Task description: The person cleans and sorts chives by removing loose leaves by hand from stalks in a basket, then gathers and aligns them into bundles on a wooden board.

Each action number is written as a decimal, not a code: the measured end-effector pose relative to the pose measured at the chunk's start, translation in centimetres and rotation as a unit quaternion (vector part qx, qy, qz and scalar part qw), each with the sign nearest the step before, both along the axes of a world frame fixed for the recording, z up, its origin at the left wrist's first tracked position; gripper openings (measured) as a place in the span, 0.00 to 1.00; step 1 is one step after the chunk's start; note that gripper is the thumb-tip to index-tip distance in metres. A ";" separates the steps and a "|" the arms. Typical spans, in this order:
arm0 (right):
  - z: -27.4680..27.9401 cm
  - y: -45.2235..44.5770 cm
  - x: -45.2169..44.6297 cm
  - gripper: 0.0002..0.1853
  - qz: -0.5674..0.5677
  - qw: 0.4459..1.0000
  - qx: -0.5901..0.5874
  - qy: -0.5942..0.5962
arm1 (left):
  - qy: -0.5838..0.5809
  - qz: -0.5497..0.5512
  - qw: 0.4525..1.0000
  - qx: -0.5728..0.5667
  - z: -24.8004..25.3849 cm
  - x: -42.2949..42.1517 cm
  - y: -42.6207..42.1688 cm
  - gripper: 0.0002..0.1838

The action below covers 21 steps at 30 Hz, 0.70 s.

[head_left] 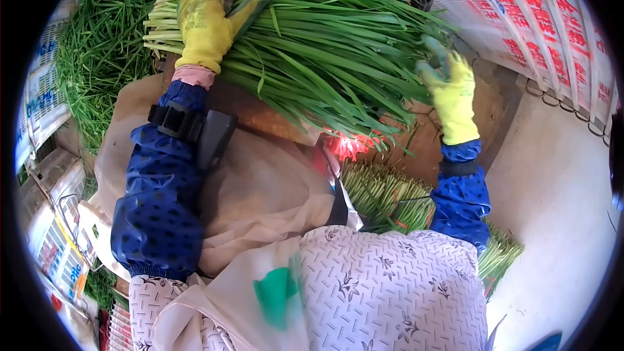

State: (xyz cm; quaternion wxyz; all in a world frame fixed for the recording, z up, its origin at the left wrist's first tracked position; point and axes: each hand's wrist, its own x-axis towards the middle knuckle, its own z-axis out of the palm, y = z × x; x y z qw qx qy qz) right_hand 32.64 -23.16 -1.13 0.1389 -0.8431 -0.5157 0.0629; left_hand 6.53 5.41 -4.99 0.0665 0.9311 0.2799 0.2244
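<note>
A thick bunch of garlic chives point(325, 39) lies on a brown surface in front of me, pale stalk ends to the left and green leaf tips to the right. My left hand point(208, 23), in a yellow glove with grey-green fingers, is closed over the bunch near the stalk ends, its fingers curling over the top. At the leaf tips, my right hand point(452, 91) in a matching glove has its fingers apart and partly bent, with nothing visibly gripped. Whether its fingertips touch the leaves I cannot tell.
Loose green leaves point(104, 58) pile up at the left. Red ties point(351, 145) hang below the bunch's tips. More bundled chives point(390, 195) stand under my right arm. White crates with red lettering point(520, 13) line the upper right; a white wall point(546, 175) is below.
</note>
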 end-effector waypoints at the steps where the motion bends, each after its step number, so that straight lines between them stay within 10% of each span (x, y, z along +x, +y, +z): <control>1: -0.5 0.6 -0.3 0.23 0.031 0.999 -0.006 -0.023 | -0.001 0.000 1.000 -0.001 0.0 -0.1 0.0 0.14; 6: -3.9 0.7 -0.7 0.14 0.060 0.994 0.085 -0.043 | -0.004 0.003 1.000 0.005 -0.4 -0.3 0.2 0.14; 9: -1.5 -0.5 -0.4 0.07 -0.347 0.836 0.209 0.369 | -0.008 0.001 1.000 0.028 -0.6 -0.4 0.4 0.15; 12: -4.1 -5.7 4.7 0.13 -0.212 0.969 -0.104 -0.078 | -0.024 -0.006 0.999 0.048 -1.2 -0.1 0.9 0.17; 15: -1.3 -3.0 1.6 0.21 -0.125 0.977 0.175 0.013 | -0.022 -0.011 0.999 0.033 -0.9 -0.3 0.7 0.18; 21: -1.4 2.9 -1.7 0.18 0.048 0.996 -0.032 -0.065 | -0.021 -0.013 0.999 0.046 -1.0 -0.3 0.8 0.17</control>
